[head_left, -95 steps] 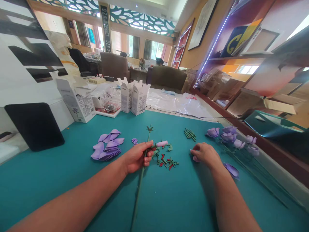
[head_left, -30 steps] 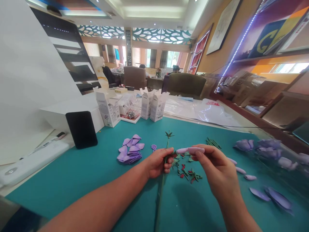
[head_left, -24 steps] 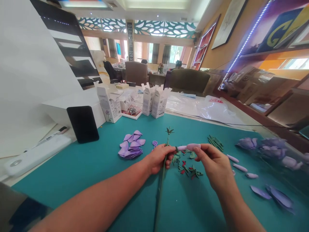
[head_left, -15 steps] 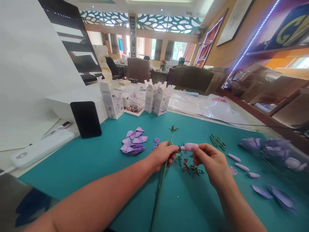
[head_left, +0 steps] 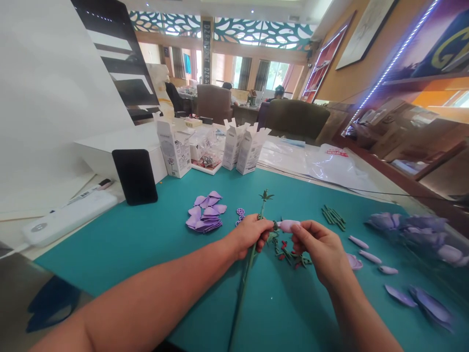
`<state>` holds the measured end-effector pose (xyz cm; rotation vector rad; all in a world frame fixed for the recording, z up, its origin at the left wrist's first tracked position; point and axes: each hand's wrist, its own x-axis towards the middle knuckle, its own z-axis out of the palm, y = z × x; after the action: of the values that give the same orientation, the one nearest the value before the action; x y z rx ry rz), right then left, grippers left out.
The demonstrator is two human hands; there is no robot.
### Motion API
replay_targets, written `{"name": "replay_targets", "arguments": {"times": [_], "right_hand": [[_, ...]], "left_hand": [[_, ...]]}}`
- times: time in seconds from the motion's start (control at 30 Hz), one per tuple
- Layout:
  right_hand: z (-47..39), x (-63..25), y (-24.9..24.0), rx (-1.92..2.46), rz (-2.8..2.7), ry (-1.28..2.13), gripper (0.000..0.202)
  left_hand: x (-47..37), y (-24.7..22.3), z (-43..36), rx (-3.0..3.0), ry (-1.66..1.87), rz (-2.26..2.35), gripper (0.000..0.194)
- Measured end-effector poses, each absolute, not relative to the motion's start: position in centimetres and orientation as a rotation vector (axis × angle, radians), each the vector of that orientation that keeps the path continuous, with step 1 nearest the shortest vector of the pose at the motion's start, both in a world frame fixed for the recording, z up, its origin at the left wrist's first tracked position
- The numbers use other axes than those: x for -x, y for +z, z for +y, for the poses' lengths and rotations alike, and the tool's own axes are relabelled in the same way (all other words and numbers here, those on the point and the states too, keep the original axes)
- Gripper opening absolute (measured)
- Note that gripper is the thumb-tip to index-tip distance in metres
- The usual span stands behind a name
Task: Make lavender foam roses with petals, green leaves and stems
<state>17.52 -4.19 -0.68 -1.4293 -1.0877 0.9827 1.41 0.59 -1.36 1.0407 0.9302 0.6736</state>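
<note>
My left hand is closed around a green artificial flower stem, which stands tilted with small leaves at its top. Between the thumb and fingers of my right hand is a pale purple flower bud. The bud's narrow end points left and meets a small green piece at my left fingertips; whether it is joined there I cannot tell. Just below the bud, small green and red pieces lie in a loose heap. Purple petals are piled left of my hands, with small purple rings beside them.
Several green rods and loose pale buds lie to the right on the green mat, near assembled purple flowers. Open white boxes stand at the back. A black phone leans by a white power strip.
The camera view has shifted slightly, so the scene sits a little further right. Both hands keep their hold on the stem and the bud, with hardly any movement.
</note>
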Motion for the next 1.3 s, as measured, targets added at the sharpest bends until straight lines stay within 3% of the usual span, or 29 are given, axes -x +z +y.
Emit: {"name": "replay_targets", "arguments": {"times": [1.3], "right_hand": [[-4.1,-17.64,-0.78,1.522,-1.142,0.869,0.039]], "left_hand": [[-1.34,-1.34,0.48,-0.987,0.643,0.877,0.017]]}}
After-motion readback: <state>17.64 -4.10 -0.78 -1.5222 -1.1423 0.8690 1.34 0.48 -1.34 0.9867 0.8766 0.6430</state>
